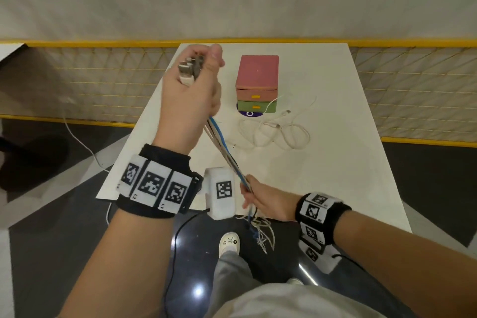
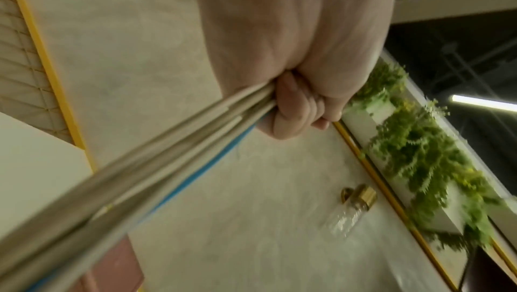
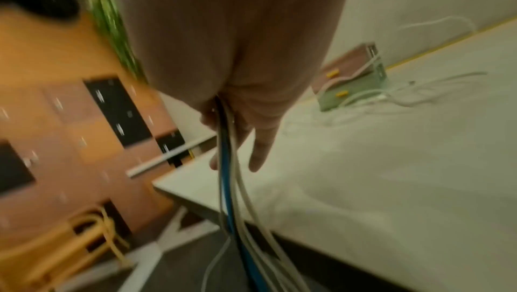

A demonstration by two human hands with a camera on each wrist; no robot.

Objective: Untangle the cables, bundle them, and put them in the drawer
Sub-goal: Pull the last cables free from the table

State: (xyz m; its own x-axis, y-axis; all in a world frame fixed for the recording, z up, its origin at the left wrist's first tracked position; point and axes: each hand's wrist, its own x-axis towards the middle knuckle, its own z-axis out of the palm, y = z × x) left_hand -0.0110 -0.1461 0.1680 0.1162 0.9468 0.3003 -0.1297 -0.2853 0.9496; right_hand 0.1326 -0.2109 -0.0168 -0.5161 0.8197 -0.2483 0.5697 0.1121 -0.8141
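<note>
In the head view, the left hand (image 1: 191, 95) is rising in the upper middle of the frame, its fingers curling tight round the plug ends of the cable bundle (image 1: 222, 147). The bundle is running taut, slanting down to the right hand (image 1: 265, 201) at the lower middle, which is closing loosely round it at the near edge of the table (image 1: 348, 175). The loose ends are dangling below that edge over the floor. A white cable (image 1: 276, 131) is lying coiled on the tabletop, just in front of the drawer box (image 1: 256, 84), whose drawers are sitting closed. Bare tabletop is spreading to the right.

In the left wrist view, the left hand (image 2: 293, 106) is clenching the white and blue strands (image 2: 173, 153).

In the right wrist view, blurred, the right hand (image 3: 240, 119) is letting the cables (image 3: 232, 186) pass through partly curled fingers, one finger pointing down past the table edge (image 3: 212, 210).
</note>
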